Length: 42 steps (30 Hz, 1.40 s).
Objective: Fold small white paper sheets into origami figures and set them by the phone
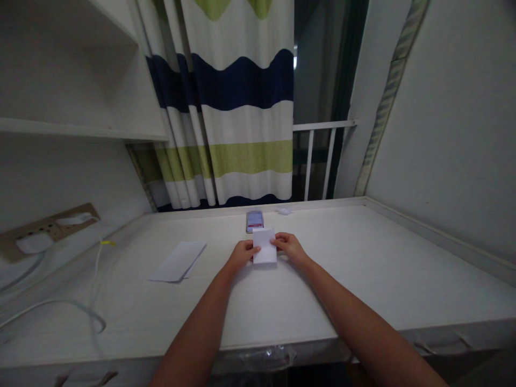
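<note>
The small folded white paper (pixel 265 246) sits at the centre of the frame, low over the tabletop (pixel 342 269), and you have it by both side edges. Your left hand (pixel 243 253) pinches its left edge and your right hand (pixel 289 247) its right, fingers clamped on the sheet. It looks as if you are in the middle of folding or squaring it. Pressing a crease from here would call for matched edges and even pressure from both thumbs. Just beyond the paper a phone (pixel 254 220) lies flat with its screen lit, and a white scrap (pixel 284 211) lies to its right. More loose sheets (pixel 178 262) lie left of centre, well apart. A white cable (pixel 60 306) loops at the lower left, and a striped curtain (pixel 242 107) hangs behind.
</note>
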{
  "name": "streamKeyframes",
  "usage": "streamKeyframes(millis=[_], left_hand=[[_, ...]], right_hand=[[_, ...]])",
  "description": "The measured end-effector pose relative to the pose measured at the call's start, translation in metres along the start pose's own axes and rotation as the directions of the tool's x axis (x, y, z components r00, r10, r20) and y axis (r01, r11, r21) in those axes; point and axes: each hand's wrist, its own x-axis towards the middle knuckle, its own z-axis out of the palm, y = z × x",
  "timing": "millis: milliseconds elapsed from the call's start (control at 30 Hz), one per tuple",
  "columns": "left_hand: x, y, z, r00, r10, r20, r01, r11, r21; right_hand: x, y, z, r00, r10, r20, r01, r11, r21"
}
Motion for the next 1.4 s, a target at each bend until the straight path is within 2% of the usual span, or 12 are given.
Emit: streamKeyframes(millis=[267, 767, 1400], left_hand=[[0.001, -0.004, -0.001, 1.0, -0.003, 0.023, 0.002, 0.999, 0.034], [0.005, -0.011, -0.003, 0.999, -0.001, 0.044, -0.001, 0.999, 0.051], [-0.001, -0.001, 0.001, 0.996, -0.033, 0.086, 0.033, 0.999, 0.006]], right_hand=[[0.0, -0.001, 0.0, 1.0, 0.008, -0.025, -0.008, 1.0, -0.004], [0.005, 0.004, -0.003, 0.994, -0.083, -0.075, 0.086, 0.996, 0.037], [0.0, -0.008, -0.002, 0.983, -0.093, -0.158, 0.106, 0.991, 0.076]])
